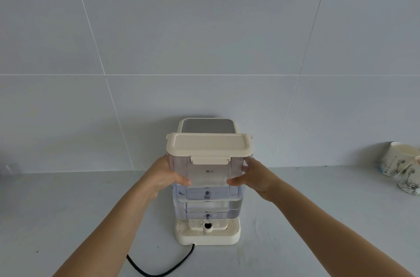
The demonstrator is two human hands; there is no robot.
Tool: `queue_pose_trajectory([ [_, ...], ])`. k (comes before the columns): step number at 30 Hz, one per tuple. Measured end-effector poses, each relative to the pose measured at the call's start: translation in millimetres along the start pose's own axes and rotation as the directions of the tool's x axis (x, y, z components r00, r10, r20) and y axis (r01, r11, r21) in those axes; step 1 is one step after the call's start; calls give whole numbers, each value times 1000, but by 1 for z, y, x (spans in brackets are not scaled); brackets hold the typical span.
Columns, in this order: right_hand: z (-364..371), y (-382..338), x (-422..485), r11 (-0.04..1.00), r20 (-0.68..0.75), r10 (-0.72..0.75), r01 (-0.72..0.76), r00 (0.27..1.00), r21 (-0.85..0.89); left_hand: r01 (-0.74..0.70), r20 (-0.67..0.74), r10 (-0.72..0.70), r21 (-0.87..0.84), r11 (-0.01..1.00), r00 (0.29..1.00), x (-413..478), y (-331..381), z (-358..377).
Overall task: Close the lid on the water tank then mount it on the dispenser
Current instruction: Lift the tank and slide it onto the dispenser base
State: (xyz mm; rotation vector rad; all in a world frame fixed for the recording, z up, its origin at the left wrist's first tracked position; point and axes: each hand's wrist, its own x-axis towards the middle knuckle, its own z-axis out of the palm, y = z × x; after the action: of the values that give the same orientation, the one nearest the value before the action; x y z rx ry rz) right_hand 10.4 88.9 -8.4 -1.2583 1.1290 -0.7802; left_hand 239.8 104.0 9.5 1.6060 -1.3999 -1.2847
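Observation:
A clear plastic water tank (208, 199), part full of water, stands upright over the cream dispenser base (208, 234), its bottom close above or just touching the base's socket; I cannot tell which. A cream lid (208, 145) lies flat on top of the tank, its front clasp folded down. My left hand (166, 174) grips the tank's left side and my right hand (252, 178) grips its right side, thumbs on the front face. Behind the tank rises the dispenser's head (208, 125) with a grey top panel.
A black power cord (159, 270) runs from the dispenser base toward the near edge of the grey counter (68, 208). Two patterned cups (400, 163) lie at the far right by the tiled wall (204, 49).

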Motion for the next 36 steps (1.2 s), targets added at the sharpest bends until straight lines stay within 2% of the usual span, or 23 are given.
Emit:
queue_pose_trajectory([
  [9, 3, 10, 1, 997, -14, -14, 13, 1000, -82, 10, -6, -9, 13, 1000, 1000, 3, -14, 2],
  [24, 3, 32, 6, 992, -14, -24, 22, 1000, -127, -18, 14, 18, -8, 1000, 1000, 14, -35, 5],
  [36, 4, 45, 8, 988, -27, -13, 9, 1000, -156, 14, -30, -14, 7, 1000, 999, 20, -54, 11],
])
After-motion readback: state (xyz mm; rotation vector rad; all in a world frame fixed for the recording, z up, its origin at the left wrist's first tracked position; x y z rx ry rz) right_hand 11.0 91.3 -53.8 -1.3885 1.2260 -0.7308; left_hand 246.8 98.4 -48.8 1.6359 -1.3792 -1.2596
